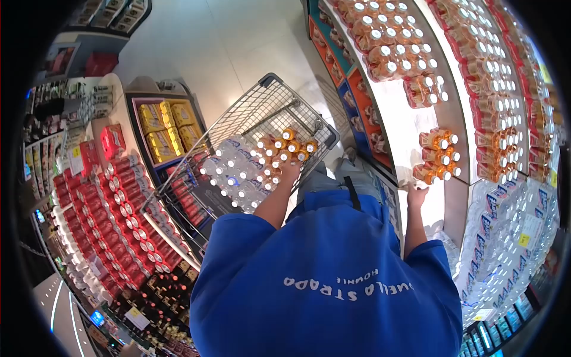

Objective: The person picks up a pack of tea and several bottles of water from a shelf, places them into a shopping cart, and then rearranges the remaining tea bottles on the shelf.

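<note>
Inside the shopping cart point(238, 112), my left hand point(291, 169) is against the near side of a pack of amber drink bottles point(277, 156) with white and orange caps. Its fingers are hard to make out among the bottles. Packs of clear water bottles point(233, 169) lie to the left of that pack in the cart. My right hand point(417, 191) is at the lit shelf on the right, its fingers closed at the near end of a wrapped pack of amber bottles point(436, 157). That pack stands upright on the shelf.
More amber bottle packs point(389, 30) line the shelves on the right, with stacked water packs point(505, 232) nearer. At left are red can packs point(128, 208) and a bin of yellow packages point(169, 128). Tiled floor point(226, 41) stretches beyond the cart.
</note>
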Action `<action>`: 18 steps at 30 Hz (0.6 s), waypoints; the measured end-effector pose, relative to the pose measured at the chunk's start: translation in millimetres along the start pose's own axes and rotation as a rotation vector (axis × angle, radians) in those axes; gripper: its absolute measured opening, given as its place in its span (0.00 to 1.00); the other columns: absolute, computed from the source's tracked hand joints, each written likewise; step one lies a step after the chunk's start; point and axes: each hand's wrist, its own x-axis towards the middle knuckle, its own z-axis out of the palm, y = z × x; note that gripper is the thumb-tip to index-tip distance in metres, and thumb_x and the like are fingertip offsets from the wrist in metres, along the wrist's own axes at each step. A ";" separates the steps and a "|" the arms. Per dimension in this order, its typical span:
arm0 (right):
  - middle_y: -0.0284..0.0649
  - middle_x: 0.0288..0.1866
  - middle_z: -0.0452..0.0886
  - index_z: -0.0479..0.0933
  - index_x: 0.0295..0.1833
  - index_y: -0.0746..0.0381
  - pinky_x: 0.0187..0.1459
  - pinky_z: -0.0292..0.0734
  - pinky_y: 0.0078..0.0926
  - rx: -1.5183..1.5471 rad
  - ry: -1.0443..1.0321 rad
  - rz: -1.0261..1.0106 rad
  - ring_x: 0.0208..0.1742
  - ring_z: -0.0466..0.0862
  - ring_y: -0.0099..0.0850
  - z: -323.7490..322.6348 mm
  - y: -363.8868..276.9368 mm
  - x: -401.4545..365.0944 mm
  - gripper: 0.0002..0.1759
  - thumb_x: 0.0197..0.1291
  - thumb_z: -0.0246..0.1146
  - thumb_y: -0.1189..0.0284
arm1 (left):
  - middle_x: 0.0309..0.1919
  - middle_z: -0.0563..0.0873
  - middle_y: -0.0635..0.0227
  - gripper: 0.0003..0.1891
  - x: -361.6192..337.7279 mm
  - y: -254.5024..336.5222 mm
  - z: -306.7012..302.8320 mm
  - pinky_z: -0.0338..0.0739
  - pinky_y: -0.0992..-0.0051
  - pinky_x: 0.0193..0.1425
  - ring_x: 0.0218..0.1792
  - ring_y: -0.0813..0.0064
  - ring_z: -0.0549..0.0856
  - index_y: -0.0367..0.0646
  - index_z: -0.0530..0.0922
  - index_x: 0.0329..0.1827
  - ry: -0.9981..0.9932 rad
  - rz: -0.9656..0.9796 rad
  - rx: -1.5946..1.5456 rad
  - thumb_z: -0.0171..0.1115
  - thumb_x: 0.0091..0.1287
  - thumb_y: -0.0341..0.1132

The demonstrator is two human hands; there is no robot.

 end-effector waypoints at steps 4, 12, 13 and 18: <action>0.58 0.65 0.77 0.50 0.81 0.72 0.62 0.78 0.40 -0.157 -0.099 -0.080 0.61 0.83 0.48 6.0 -20.8 -50.2 0.57 0.56 0.74 0.57 | 0.47 0.88 0.53 0.30 50.2 -19.3 26.5 0.80 0.60 0.58 0.52 0.56 0.88 0.39 0.78 0.64 0.019 0.082 -0.058 0.69 0.64 0.49; 0.56 0.66 0.77 0.60 0.78 0.67 0.62 0.79 0.40 -0.181 -0.327 -0.215 0.61 0.83 0.45 -16.2 -47.4 -138.5 0.44 0.62 0.72 0.65 | 0.51 0.89 0.48 0.29 60.6 53.6 29.1 0.81 0.58 0.58 0.53 0.52 0.88 0.41 0.78 0.60 -0.086 -0.054 0.141 0.69 0.64 0.53; 0.55 0.66 0.78 0.61 0.78 0.66 0.61 0.80 0.40 -0.181 -0.321 -0.188 0.61 0.84 0.45 -21.6 -48.4 -142.3 0.43 0.62 0.72 0.65 | 0.50 0.89 0.49 0.28 72.2 42.7 40.2 0.82 0.58 0.57 0.53 0.51 0.89 0.41 0.78 0.59 -0.065 -0.015 0.172 0.70 0.64 0.53; 0.54 0.66 0.79 0.63 0.77 0.64 0.60 0.80 0.38 -0.126 -0.307 -0.132 0.60 0.84 0.43 -25.6 -40.4 -135.5 0.40 0.63 0.71 0.67 | 0.46 0.88 0.53 0.22 62.7 47.0 30.4 0.82 0.57 0.52 0.46 0.48 0.88 0.43 0.75 0.49 0.045 0.172 0.182 0.70 0.62 0.48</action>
